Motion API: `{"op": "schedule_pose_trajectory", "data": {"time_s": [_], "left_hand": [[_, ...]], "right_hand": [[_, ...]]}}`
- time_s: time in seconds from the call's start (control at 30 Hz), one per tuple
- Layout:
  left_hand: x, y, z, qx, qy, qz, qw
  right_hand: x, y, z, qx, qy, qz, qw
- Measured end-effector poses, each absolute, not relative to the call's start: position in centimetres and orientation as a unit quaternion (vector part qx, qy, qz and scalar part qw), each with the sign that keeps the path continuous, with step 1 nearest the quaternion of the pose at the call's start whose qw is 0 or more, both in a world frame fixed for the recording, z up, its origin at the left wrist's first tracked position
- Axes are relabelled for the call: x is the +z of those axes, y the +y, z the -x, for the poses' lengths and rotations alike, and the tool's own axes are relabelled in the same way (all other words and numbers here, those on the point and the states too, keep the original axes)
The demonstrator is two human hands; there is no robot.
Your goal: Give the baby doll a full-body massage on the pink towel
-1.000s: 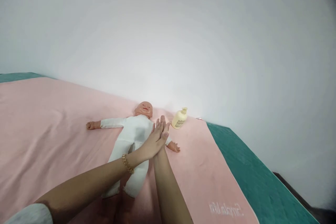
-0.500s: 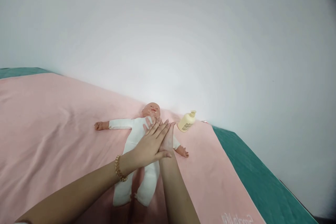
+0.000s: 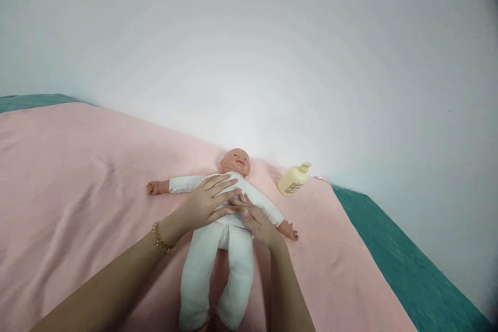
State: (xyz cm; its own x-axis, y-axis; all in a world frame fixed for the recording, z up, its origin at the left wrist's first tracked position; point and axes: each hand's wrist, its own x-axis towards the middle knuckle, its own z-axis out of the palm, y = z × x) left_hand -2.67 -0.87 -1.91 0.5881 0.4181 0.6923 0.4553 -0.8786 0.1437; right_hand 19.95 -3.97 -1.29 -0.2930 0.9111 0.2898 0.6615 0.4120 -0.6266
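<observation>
A baby doll (image 3: 235,249) with a white cloth body lies on its back on a pink blanket (image 3: 334,270), its arms spread to both sides. Over the doll's chest is my left hand (image 3: 208,199), fingers stretched out, a beaded bracelet on its wrist. My right hand (image 3: 257,220) is over the doll's belly, also with extended fingers, and its fingertips come close to those of the left. Whether the palms press on the cloth I cannot tell. Neither hand grips anything. Beside the doll's head, at right, stands a pale yellow pump bottle (image 3: 293,180).
A white wall (image 3: 249,52) rises directly behind the blanket. Green bedding (image 3: 404,249) shows past the blanket's right edge and at the far left. A small, unclear white item (image 3: 319,178) lies by the wall, right of the bottle.
My hands were pressed together above the doll; they have come apart and are now spread side by side over its torso. The view has shifted slightly, so the doll and bottle appear farther right.
</observation>
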Motion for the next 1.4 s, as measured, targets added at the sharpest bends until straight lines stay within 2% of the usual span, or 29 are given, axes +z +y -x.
{"op": "schedule_pose_trajectory", "data": {"time_s": [0.17, 0.43, 0.63, 0.77, 0.9, 1.07, 1.27, 1.33, 1.4], "left_hand": [[-2.1, -0.8, 2.4, -0.381, -0.223, 0.897, 0.019], [-2.1, -1.1, 2.1, -0.347, -0.218, 0.910, -0.064], [-2.2, -2.0, 1.7, -0.305, -0.194, 0.917, -0.167], [-2.5, -0.9, 1.4, -0.249, -0.209, 0.926, -0.194], [-2.6, 0.5, 1.2, -0.226, -0.268, 0.921, -0.172], [-3.1, 1.0, 1.0, -0.217, -0.353, 0.903, -0.110], [-4.4, 0.5, 0.6, -0.259, -0.505, 0.823, -0.025], [-4.8, 0.5, 0.6, -0.269, -0.531, 0.804, 0.001], [-5.1, 0.6, 0.7, -0.275, -0.546, 0.791, 0.025]], "right_hand": [[-2.3, -2.2, -18.6, 0.238, -0.840, 0.424, 0.242], [-3.8, -0.2, -19.5, 0.189, -0.792, 0.525, 0.247], [-4.3, -0.1, -20.1, 0.146, -0.698, 0.565, 0.415], [-4.4, -0.1, -20.1, 0.154, -0.639, 0.577, 0.485], [-4.0, -0.3, -19.7, 0.167, -0.586, 0.538, 0.583], [-3.6, -0.7, -19.3, 0.266, -0.529, 0.472, 0.653], [-2.8, -1.4, -19.5, 0.446, -0.494, 0.409, 0.624], [-2.5, -1.9, -19.5, 0.464, -0.548, 0.379, 0.583], [-2.1, -2.4, -19.4, 0.477, -0.624, 0.355, 0.506]]}}
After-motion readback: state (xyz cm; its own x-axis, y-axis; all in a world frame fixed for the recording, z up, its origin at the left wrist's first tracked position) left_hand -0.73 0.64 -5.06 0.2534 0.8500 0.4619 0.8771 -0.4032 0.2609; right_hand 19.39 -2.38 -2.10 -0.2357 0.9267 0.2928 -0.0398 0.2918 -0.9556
